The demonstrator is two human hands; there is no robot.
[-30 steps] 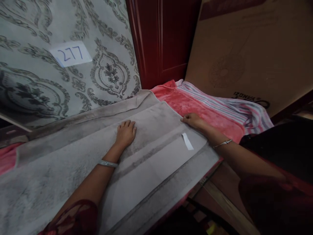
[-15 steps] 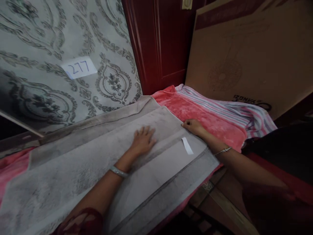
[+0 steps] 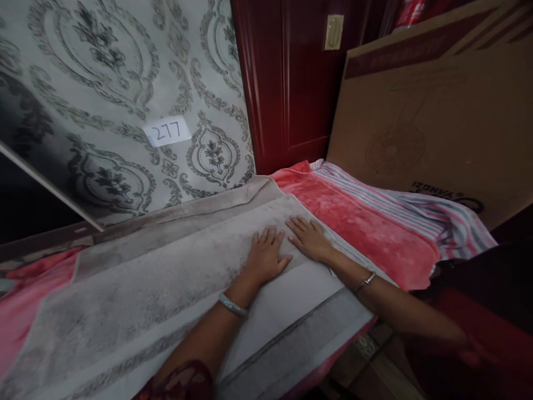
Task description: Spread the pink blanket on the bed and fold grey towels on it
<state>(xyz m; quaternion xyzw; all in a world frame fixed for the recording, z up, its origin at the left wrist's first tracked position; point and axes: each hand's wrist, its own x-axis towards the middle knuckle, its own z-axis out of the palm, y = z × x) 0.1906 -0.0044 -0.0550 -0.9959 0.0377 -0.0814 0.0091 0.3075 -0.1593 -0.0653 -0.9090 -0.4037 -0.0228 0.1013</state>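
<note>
A grey plush cloth [image 3: 137,278], partly folded over along its length, lies across a surface in front of me. My left hand [image 3: 266,256] rests flat on it near the middle, fingers spread. Just to its right, my right hand [image 3: 308,239] is laid palm down on the same cloth, close to its right edge, fingers stretched out. Neither hand grips anything. Under my right forearm the white strip seen on the cloth is mostly hidden. A red plush blanket [image 3: 353,222] shows beneath and beyond the right edge.
A striped cloth [image 3: 400,203] lies beyond the red blanket. A large cardboard box [image 3: 441,111] leans at the right by a dark red door [image 3: 287,83]. Patterned wallpaper [image 3: 125,83] carries a paper label [image 3: 170,131] reading 277. Pink fabric [image 3: 37,311] shows at the left.
My right hand has let go of the cloth's right edge, moved inward and flattened beside the left. My left hand has slid slightly toward the right. The view has tilted up.
</note>
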